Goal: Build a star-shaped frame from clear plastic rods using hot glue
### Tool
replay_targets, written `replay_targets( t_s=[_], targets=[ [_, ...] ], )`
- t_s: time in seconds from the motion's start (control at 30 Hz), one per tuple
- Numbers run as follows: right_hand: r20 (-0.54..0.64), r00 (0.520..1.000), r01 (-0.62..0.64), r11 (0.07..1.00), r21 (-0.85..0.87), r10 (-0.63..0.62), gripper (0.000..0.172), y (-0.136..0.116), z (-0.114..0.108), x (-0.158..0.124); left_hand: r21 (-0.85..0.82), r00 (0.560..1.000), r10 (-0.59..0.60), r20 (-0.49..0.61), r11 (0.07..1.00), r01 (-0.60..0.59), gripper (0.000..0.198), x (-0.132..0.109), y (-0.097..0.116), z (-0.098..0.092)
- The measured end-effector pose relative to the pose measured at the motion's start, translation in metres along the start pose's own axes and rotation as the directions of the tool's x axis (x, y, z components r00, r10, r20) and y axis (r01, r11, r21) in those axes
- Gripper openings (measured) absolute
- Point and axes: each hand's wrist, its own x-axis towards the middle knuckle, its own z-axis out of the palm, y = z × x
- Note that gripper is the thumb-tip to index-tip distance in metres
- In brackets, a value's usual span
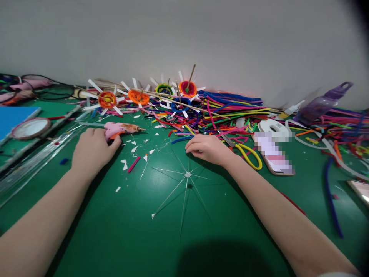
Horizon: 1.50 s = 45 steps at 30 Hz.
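My left hand (92, 152) is closed round the handle of a pink glue gun (119, 130), whose tip points right above the green table. Pinched fingers of my right hand (208, 149) hold the far end of one thin spoke of a clear star-shaped frame (187, 174). Its spokes spread from a small whitish hub, and a white paper triangle (153, 216) sits at the end of the near-left spoke. Small white paper scraps (134, 149) and a short magenta pipe-cleaner piece (134, 164) lie between my hands.
Along the wall stand several colourful pipe-cleaner discs (138, 97) with white strips, beside heaped pipe cleaners (233, 109). Yellow-handled scissors (248, 156), a phone (273, 156), a white ribbon roll (273, 129) and a purple bottle (319, 104) are at right. A tape roll (31, 128) lies left.
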Motion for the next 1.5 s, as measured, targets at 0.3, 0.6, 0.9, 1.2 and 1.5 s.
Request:
replay_targets(
  t_s=[0.3,0.6,0.9,1.2,1.5],
  targets=[
    [0.002,1.000,-0.007,1.000,0.006,0.007,0.021,-0.0013,-0.0001,-0.0001,0.007,1.000,0.002,0.001,1.000,-0.002,0.052,-0.0004,0.0003,0.0004],
    [0.008,1.000,-0.007,1.000,0.000,0.007,0.021,-0.0022,0.0000,0.0003,0.014,0.999,0.027,-0.023,1.000,-0.026,0.052,-0.0003,-0.0005,0.0023],
    [-0.025,0.999,-0.037,0.999,-0.004,0.037,0.031,-0.0040,-0.0026,0.0003,0.017,1.000,0.024,-0.013,1.000,-0.024,0.053,-0.0002,-0.0013,0.0027],
    [-0.154,0.985,-0.095,0.991,-0.096,0.080,0.030,-0.0007,-0.0016,-0.0008,-0.035,1.000,-0.003,0.010,0.999,0.003,0.051,-0.0011,0.0016,-0.0037],
    [-0.448,0.882,-0.161,0.987,0.008,0.147,0.021,-0.0070,-0.0016,-0.0034,-0.049,0.990,-0.007,-0.142,0.999,0.000,0.045,0.0001,-0.0037,-0.0023]
  ],
)
